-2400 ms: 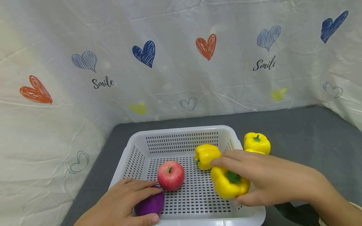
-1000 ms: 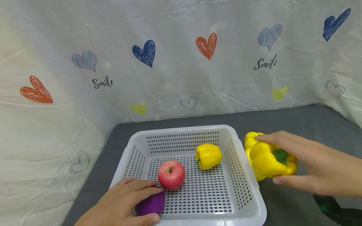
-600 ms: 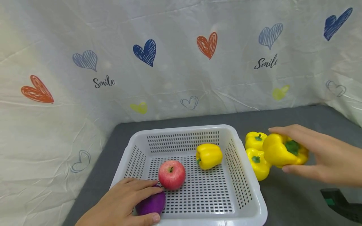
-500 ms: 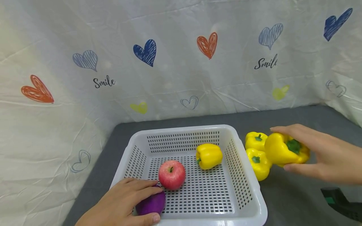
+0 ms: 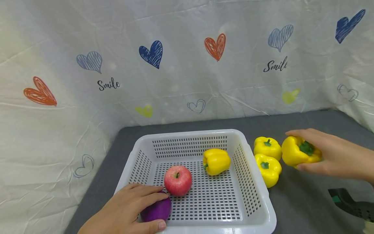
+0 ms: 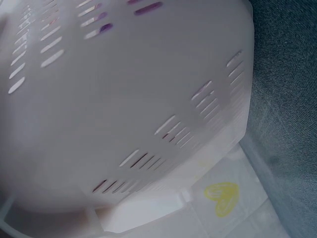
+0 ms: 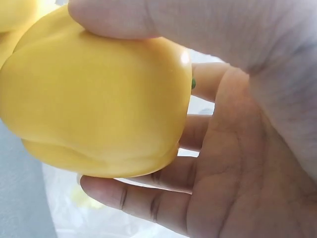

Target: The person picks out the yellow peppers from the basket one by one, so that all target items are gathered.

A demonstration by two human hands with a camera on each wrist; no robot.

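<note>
My right hand [image 5: 336, 152] grips a yellow bell pepper [image 5: 295, 152] right of the basket, its green stem turned toward the palm. In the right wrist view the thumb lies along one side of the pepper [image 7: 99, 99] and the fingers reach round the other. My left hand [image 5: 125, 208] lies over the basket's near left corner, thumb and fingers round a smooth purple, eggplant-like vegetable [image 5: 157, 209]. A red apple [image 5: 178, 181] and another yellow bell pepper [image 5: 217, 162] sit inside the white slotted basket [image 5: 271, 211]. The left wrist view shows the basket's outer wall [image 6: 124, 99].
Two yellow bell peppers, a far one [image 5: 267, 148] and a nearer one [image 5: 268, 172], stand along the basket's right side on the grey cloth [image 5: 304, 195]. A dark strap-like object [image 5: 350, 203] shows at lower right. A curtain with printed hearts [image 5: 175, 81] closes the back.
My right hand has carried its bell pepper from over the basket out to the right, past the two standing peppers, and lately lower. The left hand stays at the purple vegetable.
</note>
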